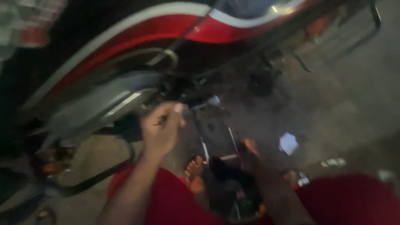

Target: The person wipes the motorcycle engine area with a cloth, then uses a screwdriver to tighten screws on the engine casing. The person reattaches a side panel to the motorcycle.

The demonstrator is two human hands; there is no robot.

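My left hand [161,127] is raised close under a motorcycle; its red body panel [137,35] slopes overhead, closing off the room above. Just left of the hand sits a grey metal cover [104,102], and directly beyond the fingers is a dark, crowded cluster of engine parts [196,93], too blurred to separate. Below the hand my red-clothed legs [175,200] and a bare foot [194,173] block the way down. To the right, past my right hand [250,156], open grey ground [333,108] leaves free passage.
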